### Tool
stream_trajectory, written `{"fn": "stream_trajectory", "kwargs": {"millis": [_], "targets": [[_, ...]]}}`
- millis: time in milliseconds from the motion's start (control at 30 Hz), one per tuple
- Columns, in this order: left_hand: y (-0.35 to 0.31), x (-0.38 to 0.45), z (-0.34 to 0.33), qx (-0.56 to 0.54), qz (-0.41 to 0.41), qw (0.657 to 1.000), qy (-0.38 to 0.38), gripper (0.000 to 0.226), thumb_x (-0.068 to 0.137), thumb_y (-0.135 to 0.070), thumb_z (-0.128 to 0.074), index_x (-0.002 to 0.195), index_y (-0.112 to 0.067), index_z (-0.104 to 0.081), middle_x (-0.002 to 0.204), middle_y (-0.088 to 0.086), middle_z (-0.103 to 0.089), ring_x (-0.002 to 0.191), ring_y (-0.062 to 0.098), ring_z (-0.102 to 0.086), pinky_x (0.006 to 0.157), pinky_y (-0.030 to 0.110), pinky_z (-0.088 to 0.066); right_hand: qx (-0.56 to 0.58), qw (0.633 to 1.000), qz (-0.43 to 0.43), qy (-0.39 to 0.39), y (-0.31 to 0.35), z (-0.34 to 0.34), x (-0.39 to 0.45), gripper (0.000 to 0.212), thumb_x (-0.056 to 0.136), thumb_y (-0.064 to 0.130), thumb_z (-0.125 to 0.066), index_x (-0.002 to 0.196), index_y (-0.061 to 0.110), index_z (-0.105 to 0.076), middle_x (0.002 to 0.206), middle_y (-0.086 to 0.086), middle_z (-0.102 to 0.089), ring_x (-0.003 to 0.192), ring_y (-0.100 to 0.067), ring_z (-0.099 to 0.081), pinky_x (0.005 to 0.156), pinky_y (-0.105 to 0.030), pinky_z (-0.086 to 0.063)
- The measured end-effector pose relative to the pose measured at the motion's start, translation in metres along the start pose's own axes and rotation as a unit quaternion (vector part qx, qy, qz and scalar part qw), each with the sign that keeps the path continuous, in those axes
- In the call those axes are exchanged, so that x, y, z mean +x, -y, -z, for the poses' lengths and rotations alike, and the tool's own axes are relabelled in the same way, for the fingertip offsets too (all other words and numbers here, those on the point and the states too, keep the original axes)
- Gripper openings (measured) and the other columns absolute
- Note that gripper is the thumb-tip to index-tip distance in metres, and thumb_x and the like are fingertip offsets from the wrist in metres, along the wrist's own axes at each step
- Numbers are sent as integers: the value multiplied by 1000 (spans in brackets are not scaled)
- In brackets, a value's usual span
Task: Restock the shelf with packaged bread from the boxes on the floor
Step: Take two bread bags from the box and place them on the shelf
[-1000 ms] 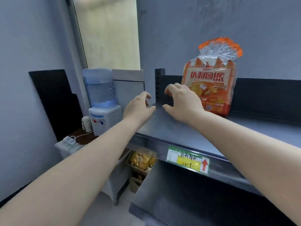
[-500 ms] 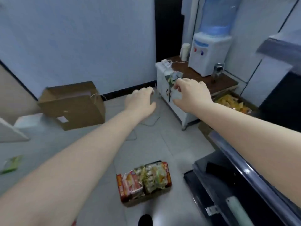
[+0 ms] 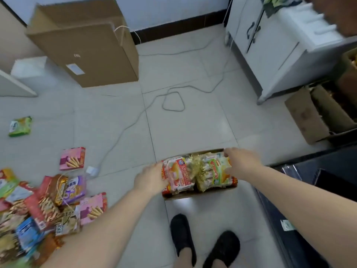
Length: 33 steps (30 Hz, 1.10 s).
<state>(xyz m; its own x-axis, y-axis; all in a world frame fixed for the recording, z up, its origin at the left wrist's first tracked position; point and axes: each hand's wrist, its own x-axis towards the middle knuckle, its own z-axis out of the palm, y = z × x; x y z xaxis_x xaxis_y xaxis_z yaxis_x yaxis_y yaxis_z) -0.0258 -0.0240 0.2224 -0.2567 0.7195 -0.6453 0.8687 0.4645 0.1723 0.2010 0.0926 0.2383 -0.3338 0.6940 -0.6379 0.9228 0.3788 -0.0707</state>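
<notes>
Clasped between both hands, left hand (image 3: pixel 149 179) and right hand (image 3: pixel 242 163), are 2 bread packs (image 3: pixel 197 174) (fingers curled on their outer sides), in the floor box (image 3: pixel 199 194) below.

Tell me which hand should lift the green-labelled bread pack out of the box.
The right hand. It already rests on the green-labelled bread pack at the right end of the box, beside the shelf. The left hand is at the red-labelled pack on the far side.

Bread packs (image 3: pixel 197 174): red-pink, green-yellow; box (image 3: pixel 201 194) brown; shoes (image 3: pixel 182 235) seemingly black.
</notes>
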Motion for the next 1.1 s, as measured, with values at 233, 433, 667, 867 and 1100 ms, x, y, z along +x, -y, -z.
{"fn": "stream_trajectory", "kwargs": {"millis": [233, 433, 667, 867, 1100], "targets": [[21, 135, -104, 20, 9, 999, 38, 50, 90, -33, -51, 136, -21, -38, 134, 8, -49, 122, 28, -48, 94, 42, -45, -23, 997, -4, 71, -16, -115, 122, 71, 76, 23, -71, 135, 16, -34, 138, -6, -41, 118, -28, -51, 85, -40, -50], [33, 244, -164, -7, 22, 999, 47, 81, 81, -29, -67, 148, -27, -21, 145, 9, -39, 130, 30, -41, 99, 45, -43, -165, 981, 70, 70, -30, -170, 224, 116, 67, 44, -79, 150, 18, -2, 154, -4, -25, 137, -27, -34, 104, -41, -39], [43, 312, -203, 56, 13, 996, 69, 88, 72, -47, -73, 144, -27, -27, 138, 8, -44, 130, 30, -38, 105, 47, -32, -174, 970, 103, 135, -29, -198, 295, 96, 51, 61, -80, 129, 22, -39, 124, 1, -52, 112, -23, -53, 92, -41, -47], [53, 317, -207, 57, -16, 998, 37, 76, 69, -55, -73, 131, -24, -42, 124, 4, -53, 119, 25, -49, 93, 40, -42, -98, 980, 81, 150, -34, -195, 300, 93, 49, 62, -80, 129, 31, -44, 114, 8, -61, 103, -19, -57, 80, -32, -49], [51, 282, -204, 46, -27, 998, -22, 52, 83, -50, -61, 120, -21, -40, 113, 5, -65, 102, 28, -61, 74, 35, -45, -18, 993, 46, 104, -42, -183, 268, 56, 67, 45, -75, 115, 29, -54, 95, 10, -58, 94, -20, -57, 74, -29, -48]]}}
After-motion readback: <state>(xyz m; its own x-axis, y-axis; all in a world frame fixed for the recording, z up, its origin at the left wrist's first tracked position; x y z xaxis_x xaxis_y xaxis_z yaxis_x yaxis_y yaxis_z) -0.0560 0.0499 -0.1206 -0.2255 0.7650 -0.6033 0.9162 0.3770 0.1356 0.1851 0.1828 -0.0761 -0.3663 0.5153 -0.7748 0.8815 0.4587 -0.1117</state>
